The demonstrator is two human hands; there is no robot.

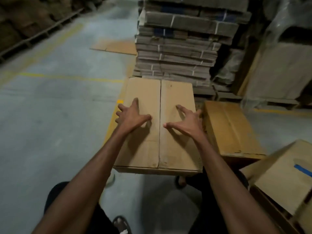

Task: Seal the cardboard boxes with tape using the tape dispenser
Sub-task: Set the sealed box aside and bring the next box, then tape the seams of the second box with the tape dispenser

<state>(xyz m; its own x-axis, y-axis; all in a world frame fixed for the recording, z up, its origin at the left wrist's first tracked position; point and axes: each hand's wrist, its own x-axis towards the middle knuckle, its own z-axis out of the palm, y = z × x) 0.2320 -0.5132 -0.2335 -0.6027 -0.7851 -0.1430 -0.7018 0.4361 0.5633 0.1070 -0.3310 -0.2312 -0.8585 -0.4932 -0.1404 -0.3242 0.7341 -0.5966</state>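
Note:
A brown cardboard box (168, 146) stands on the floor in front of me, its two top flaps closed and meeting at a bare centre seam. My left hand (131, 115) lies with spread fingers on the left flap, the thumb near the seam. My right hand (185, 120) rests the same way on the right flap, its outer fingers reaching over the box's right edge. Neither hand holds anything. No tape dispenser is in view.
A second closed box (233, 130) lies to the right, and a third box with a blue tape strip (287, 179) sits at the lower right. A tall stack of flattened cartons (179, 48) rises behind. Concrete floor with yellow lines (67, 77) spreads left.

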